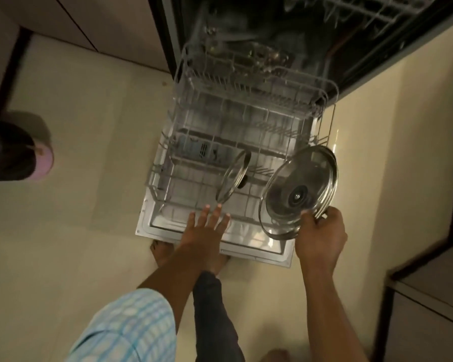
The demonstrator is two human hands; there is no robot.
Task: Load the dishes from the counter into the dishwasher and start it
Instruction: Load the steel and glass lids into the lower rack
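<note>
- Over the right front corner of the lower rack (pixel 156 178), the right hand (pixel 321 239) has its grip closed on the near rim of the large glass lid (pixel 298 192), which is tilted.
- Free slots lie left of it, beside the small glass lid (pixel 233 176) standing on edge.
- The left hand (pixel 207 228) is spread and holds nothing, just short of that lid.
</note>
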